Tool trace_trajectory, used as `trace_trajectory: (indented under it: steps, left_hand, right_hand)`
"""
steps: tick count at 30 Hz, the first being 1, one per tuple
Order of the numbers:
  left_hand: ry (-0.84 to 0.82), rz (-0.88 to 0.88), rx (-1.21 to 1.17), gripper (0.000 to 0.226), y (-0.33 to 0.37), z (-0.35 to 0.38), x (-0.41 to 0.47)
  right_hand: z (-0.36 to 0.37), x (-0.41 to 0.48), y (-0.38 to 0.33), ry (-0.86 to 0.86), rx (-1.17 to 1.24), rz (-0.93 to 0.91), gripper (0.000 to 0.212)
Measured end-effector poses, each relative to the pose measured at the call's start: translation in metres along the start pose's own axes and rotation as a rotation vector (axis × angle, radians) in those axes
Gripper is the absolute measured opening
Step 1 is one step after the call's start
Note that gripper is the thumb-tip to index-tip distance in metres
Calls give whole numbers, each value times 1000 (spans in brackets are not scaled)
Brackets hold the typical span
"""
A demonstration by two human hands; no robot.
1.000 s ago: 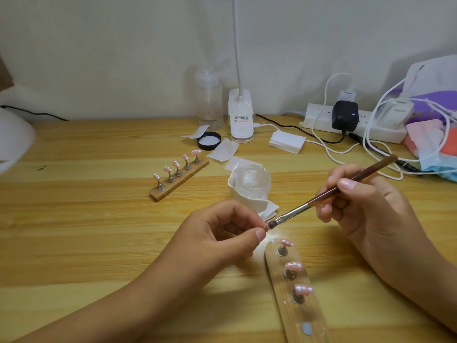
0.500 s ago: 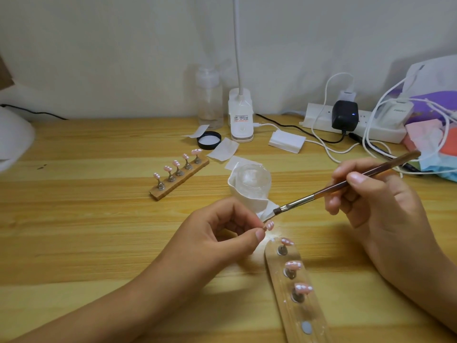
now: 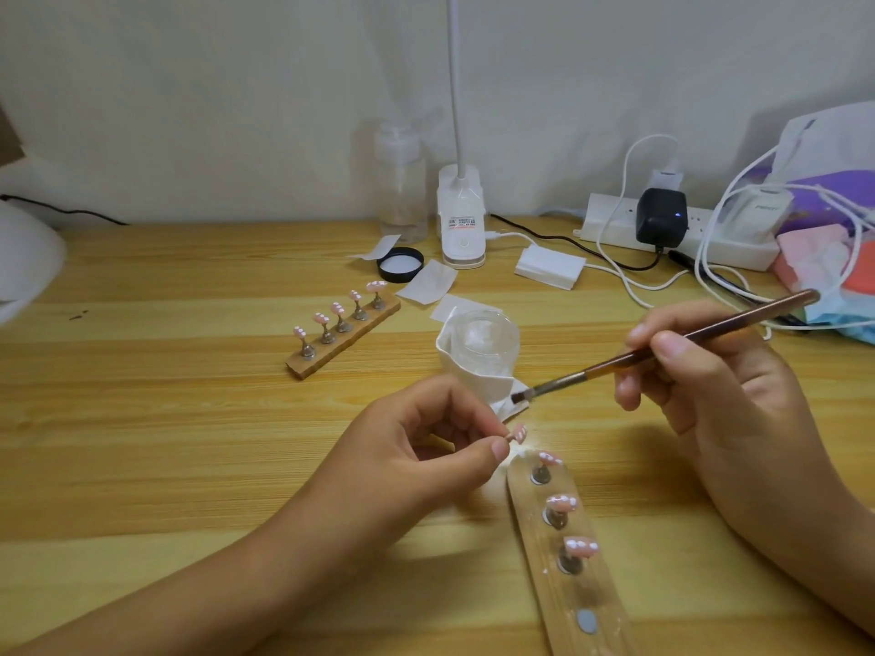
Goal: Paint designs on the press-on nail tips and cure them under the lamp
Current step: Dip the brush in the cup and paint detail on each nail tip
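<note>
My left grip (image 3: 426,447) pinches a nail tip (image 3: 520,433) by its stand, thumb against forefinger, above the bench (image 3: 142,442) just off the far end of the near strip (image 3: 554,598). My right grip (image 3: 700,371) is clenched round the brush (image 3: 663,352). Its bristles hang clear of that tip, beside the jar (image 3: 485,343). Three tips stand on the near strip, five on the far strip (image 3: 345,342). Their white marks appear to be painted dots.

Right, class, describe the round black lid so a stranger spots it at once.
Find the white lamp base at the back of the wooden desk. Left of it, before the clear plastic bottle, lies the round black lid. Its neighbours are flat white paper pieces; only it is dark-rimmed.
</note>
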State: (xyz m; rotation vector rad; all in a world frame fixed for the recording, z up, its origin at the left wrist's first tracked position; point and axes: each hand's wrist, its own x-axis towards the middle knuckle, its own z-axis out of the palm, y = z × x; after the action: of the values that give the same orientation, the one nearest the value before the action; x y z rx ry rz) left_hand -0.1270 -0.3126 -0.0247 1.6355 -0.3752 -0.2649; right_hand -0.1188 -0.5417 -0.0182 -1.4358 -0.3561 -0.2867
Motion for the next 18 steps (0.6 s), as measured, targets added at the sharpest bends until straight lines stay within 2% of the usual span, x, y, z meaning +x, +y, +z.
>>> trace_trajectory:
  steps: [7,10,15,18]
  left_hand:
    - [7,-5,-7,13,1,0,0]
    - [-2,-12,-24,6,2,0,0]
    - [-30,-16,-55,14,2,0,0]
    - [-29,-22,-65,5,3,1,1]
  right_hand:
    - [-4,6,1,-42,239,108,25]
    - [-3,6,2,-4,239,160,26]
    - [0,4,1,11,204,197,17]
    - [-1,3,1,25,178,197,11]
